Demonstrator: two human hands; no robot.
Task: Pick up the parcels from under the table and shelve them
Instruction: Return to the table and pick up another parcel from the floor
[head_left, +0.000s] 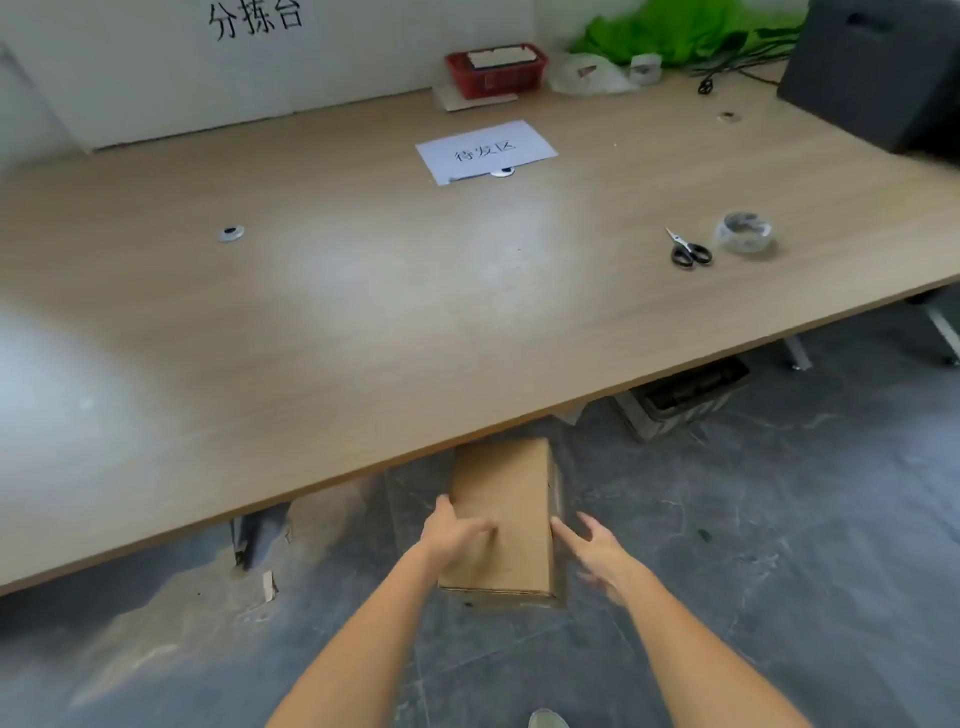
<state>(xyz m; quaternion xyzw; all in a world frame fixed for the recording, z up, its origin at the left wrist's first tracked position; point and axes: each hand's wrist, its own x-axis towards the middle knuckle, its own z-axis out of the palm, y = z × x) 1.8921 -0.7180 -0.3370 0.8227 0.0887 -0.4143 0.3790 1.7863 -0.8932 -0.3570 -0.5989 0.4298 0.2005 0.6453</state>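
A brown cardboard parcel (511, 499) sticks out from under the front edge of the wooden table (322, 332), over the grey floor. My left hand (451, 532) lies on the parcel's top and left edge, thumb on the left side and fingers across the lid. My right hand (597, 553) is beside the parcel's right side, fingers spread, fingertips touching or nearly touching the box. The far end of the parcel is hidden under the table.
On the table lie scissors (688, 250), a tape roll (744, 232), a labelled paper sheet (485, 150) and a red basket (496, 70). A dark box (878, 67) stands at the back right. A grey crate (680, 397) sits under the table to the right.
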